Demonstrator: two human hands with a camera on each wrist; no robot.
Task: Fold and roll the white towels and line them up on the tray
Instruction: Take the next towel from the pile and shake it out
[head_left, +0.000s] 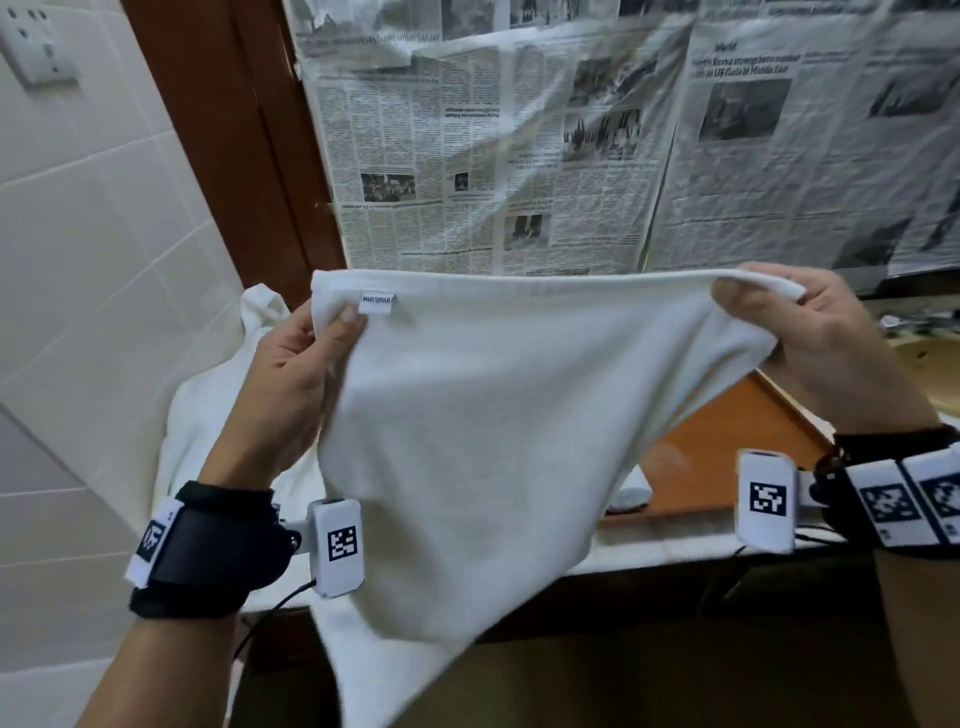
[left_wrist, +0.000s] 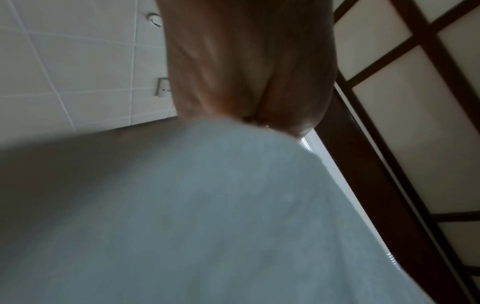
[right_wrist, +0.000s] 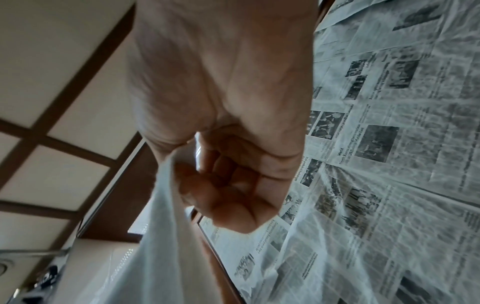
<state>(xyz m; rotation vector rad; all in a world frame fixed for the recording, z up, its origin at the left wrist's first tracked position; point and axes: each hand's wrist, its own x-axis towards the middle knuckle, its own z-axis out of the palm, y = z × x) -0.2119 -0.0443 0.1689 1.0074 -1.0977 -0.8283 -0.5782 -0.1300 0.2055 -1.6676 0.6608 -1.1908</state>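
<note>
A white towel (head_left: 483, 415) with a small label hangs spread in the air in front of me, its top edge stretched level. My left hand (head_left: 306, 358) pinches its top left corner, thumb just under the label. My right hand (head_left: 779, 317) pinches the top right corner. In the left wrist view the towel (left_wrist: 221, 216) fills the lower picture under the left hand (left_wrist: 246, 67). In the right wrist view the right hand (right_wrist: 223, 144) curls its fingers round the towel's edge (right_wrist: 168, 226). An orange-brown tray (head_left: 727, 452) lies on the counter behind the towel, mostly hidden.
A heap of other white towels (head_left: 218, 415) lies at the left against the tiled wall (head_left: 78, 260). Newspaper (head_left: 571, 145) covers the wall behind the counter. The counter's pale front edge (head_left: 675, 551) runs below the tray. A sink area shows at the far right.
</note>
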